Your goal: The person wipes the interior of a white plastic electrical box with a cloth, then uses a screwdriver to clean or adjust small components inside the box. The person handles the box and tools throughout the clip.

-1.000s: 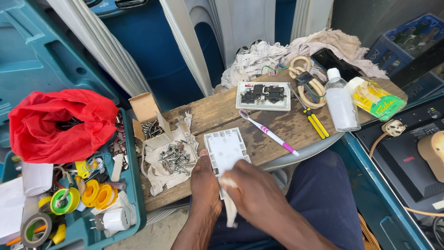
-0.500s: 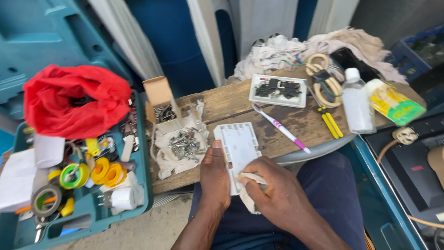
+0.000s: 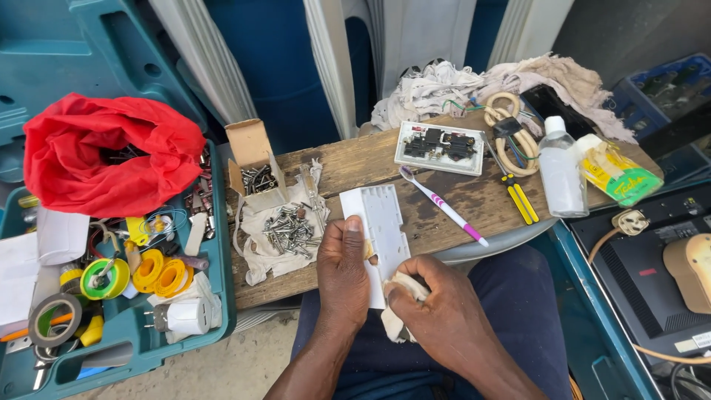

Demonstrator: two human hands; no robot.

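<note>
Both hands are clamped on the work: the left hand (image 3: 342,270) has a closed grip on the near left edge of a white plastic plate (image 3: 379,230), thumb lying flat on its face, while the right hand (image 3: 437,311) has its grip closed round a bunched cream cloth (image 3: 396,296), pressing it against the plate's near end. That plate lies lengthwise, its far end resting on the wooden worktop (image 3: 355,167) and its near end over the person's lap, just in front of the dark blue trousers (image 3: 518,311).

Just left of the plate, a pale rag (image 3: 270,244) carries a heap of screws (image 3: 290,230), and behind it a small open cardboard box (image 3: 253,167) holds more. To the right, a white and pink toothbrush (image 3: 443,206) lies at a slant, near but apart from the plate. Further back sits a white socket unit (image 3: 438,147) with its black inner parts showing, then a coil of cream cable (image 3: 509,133), a yellow-handled tool (image 3: 520,201), a clear bottle (image 3: 560,172) and a yellow packet (image 3: 618,176). Well to the left, a teal toolbox (image 3: 215,296) holds yellow tape rolls (image 3: 161,272) and a crumpled red cloth (image 3: 111,152).
</note>
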